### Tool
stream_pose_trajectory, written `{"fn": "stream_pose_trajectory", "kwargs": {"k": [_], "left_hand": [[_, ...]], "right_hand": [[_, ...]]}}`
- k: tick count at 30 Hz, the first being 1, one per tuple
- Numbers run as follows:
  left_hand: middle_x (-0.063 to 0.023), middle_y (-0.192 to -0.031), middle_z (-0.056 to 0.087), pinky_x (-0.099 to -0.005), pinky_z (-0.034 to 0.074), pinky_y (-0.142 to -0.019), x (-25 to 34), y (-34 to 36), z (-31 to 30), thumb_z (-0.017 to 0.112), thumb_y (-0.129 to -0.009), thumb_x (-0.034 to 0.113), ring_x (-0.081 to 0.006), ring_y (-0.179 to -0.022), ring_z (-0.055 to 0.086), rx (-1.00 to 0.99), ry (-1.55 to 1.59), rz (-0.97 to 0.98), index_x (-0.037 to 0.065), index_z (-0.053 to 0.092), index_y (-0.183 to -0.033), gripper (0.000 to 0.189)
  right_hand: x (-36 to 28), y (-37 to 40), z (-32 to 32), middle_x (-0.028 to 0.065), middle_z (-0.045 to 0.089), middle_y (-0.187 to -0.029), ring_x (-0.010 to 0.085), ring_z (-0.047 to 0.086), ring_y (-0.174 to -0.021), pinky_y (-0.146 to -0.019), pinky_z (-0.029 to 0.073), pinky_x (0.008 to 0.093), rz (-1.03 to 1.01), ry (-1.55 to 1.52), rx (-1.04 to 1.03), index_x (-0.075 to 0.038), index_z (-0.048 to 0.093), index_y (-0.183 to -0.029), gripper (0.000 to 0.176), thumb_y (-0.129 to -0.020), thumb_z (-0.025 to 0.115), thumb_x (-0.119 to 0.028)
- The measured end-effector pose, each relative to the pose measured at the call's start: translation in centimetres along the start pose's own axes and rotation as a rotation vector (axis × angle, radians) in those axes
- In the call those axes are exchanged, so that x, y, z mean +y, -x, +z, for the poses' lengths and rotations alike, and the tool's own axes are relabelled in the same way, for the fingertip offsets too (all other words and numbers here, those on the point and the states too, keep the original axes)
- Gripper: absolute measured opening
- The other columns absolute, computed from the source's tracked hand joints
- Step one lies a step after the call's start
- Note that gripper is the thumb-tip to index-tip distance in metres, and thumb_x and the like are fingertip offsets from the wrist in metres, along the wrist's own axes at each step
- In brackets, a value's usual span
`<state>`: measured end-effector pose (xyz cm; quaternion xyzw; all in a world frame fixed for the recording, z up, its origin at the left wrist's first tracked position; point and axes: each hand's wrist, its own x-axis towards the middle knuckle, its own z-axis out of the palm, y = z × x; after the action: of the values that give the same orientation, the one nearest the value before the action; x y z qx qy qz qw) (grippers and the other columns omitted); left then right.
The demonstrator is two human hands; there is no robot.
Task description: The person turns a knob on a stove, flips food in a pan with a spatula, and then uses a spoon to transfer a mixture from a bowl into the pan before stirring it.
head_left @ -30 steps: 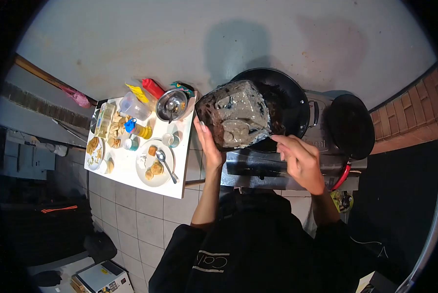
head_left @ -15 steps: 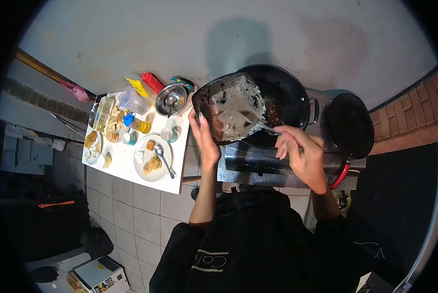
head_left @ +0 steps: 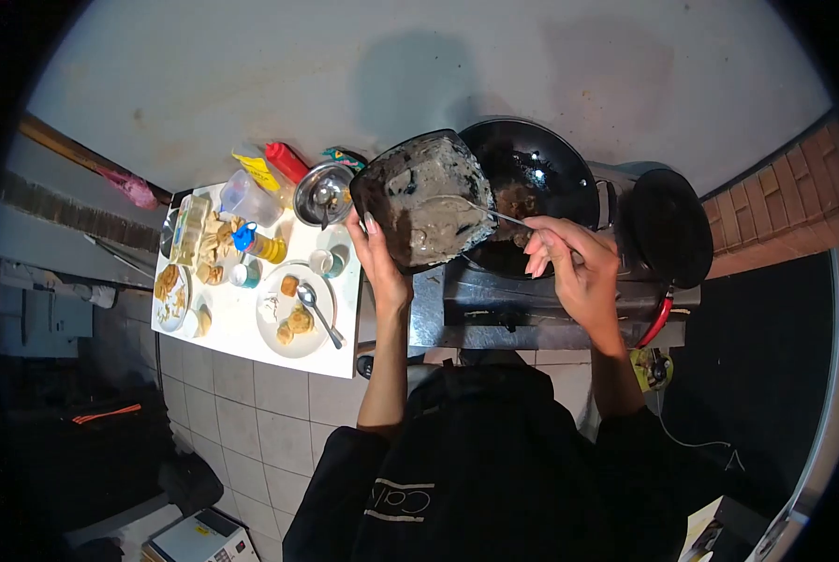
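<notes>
My left hand (head_left: 382, 267) grips the near left side of a dark square bowl (head_left: 396, 173), held tilted above the stove's left end. Thick greyish-beige batter (head_left: 438, 220) coats its inside. In my right hand (head_left: 579, 267) is the handle of a metal spoon (head_left: 508, 218); the spoon's head lies in the batter. Just behind and to the right of the bowl, a black wok (head_left: 560, 159) sits on the stove, with a brownish lump of food (head_left: 516, 201) in it. The bowl overlaps the wok's left edge in view.
Right of the wok is a black frying pan (head_left: 668, 229) with a red handle (head_left: 658, 321). On the white table (head_left: 237, 332) at left stand a plate (head_left: 293, 347) with food and a spoon, a metal bowl (head_left: 318, 195), small cups, and an oil bottle (head_left: 268, 245).
The bowl and my left hand have shifted slightly left. The spoon's head has moved further left into the batter, and more of the wok and its food shows.
</notes>
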<state>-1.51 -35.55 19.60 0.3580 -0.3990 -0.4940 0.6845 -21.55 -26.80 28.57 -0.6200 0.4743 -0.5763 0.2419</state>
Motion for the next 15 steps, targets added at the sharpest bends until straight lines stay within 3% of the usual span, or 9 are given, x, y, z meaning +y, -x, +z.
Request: {"fn": "stream_pose_trajectory", "kwargs": {"k": [3,5,9,11,15], "left_hand": [[-0.0107,-0.127,0.042,-0.0307,0.026,-0.102,0.7,-0.1,-0.3,0.04,-0.097,0.033,-0.0175,-0.118,0.038,-0.016,-0.104,0.033,0.002,0.037,-0.128,0.044],[-0.0112,-0.145,0.024,-0.0342,0.016,-0.109,1.4,-0.3,-0.6,0.042,-0.095,0.039,-0.0216,-0.134,0.023,-0.153,-0.068,-0.083,0.003,0.019,-0.143,0.064],[-0.0124,-0.147,0.019,-0.0345,0.014,-0.11,0.9,-0.6,-0.9,0.042,-0.095,0.04,-0.0222,-0.136,0.019,-0.184,-0.098,-0.086,0.001,0.016,-0.143,0.067],[-0.0129,-0.125,0.043,-0.0326,0.024,-0.103,0.8,-0.6,-0.5,0.036,-0.097,0.031,-0.0195,-0.118,0.038,-0.115,-0.162,-0.05,-0.001,0.037,-0.127,0.044],[-0.014,-0.126,0.043,-0.0328,0.025,-0.103,0.8,-0.6,0.4,0.035,-0.097,0.032,-0.0204,-0.118,0.038,-0.138,-0.248,-0.032,-0.001,0.036,-0.128,0.045]], "right_hand": [[0.0,0.4,0.5,0.0105,0.061,-0.071,0.0136,0.059,-0.056,-0.05,0.047,0.0235,-0.002,0.018,0.042,0.005,0.062,-0.1,0.017,-0.088,0.051,0.002],[-0.3,0.5,0.9,0.0106,0.061,-0.071,0.0137,0.059,-0.056,-0.051,0.047,0.0236,0.0,0.021,0.074,0.005,0.062,-0.1,0.017,-0.088,0.051,0.002],[-0.8,0.6,1.3,0.0102,0.06,-0.071,0.0135,0.058,-0.057,-0.052,0.047,0.0238,-0.034,0.118,0.083,0.004,0.062,-0.102,0.018,-0.087,0.051,0.003],[-0.7,0.8,1.2,0.01,0.06,-0.07,0.0134,0.058,-0.057,-0.052,0.047,0.0238,-0.036,0.152,0.079,0.004,0.062,-0.103,0.019,-0.087,0.052,0.003],[-1.4,2.7,0.6,0.0097,0.06,-0.071,0.0135,0.058,-0.059,-0.054,0.047,0.0244,0.085,0.187,0.0,0.002,0.062,-0.104,0.02,-0.086,0.053,0.002]]}}
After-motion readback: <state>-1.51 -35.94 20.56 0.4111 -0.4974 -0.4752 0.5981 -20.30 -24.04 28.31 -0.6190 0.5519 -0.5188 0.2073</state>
